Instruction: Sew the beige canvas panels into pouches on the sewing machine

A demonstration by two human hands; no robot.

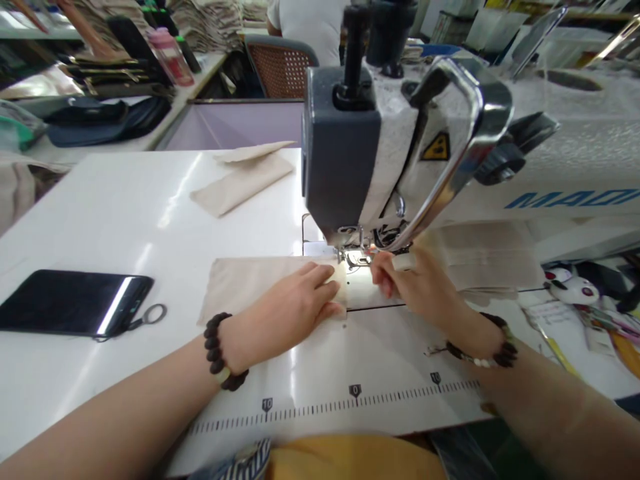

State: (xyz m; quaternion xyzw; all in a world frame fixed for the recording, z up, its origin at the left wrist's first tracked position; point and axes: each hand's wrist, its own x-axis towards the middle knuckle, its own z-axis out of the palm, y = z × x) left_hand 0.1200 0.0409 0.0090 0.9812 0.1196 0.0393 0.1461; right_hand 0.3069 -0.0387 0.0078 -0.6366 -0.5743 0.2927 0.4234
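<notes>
A sewing machine (345, 140) stands over the white table, its lit needle area (357, 257) at the middle. Just left of the presser foot lies a flat beige piece of fabric (240, 280). My left hand (285, 303) rests on its right end, fingers stretched across the cloth. Close to the right side of the foot, my right hand (425, 283) has its fingers curled in. Whatever they hold, if anything, is too small to make out. Behind the right hand are more beige fabric pieces (485, 257), partly covered by it.
Folded beige cloth (250, 177) lies farther back on the table. A black phone (75, 303) with a ring is at the left. Small tools and trinkets (585, 300) crowd the right. A ruler scale (355, 400) runs along the front edge. A person (313, 33) sits beyond, by a chair (283, 67).
</notes>
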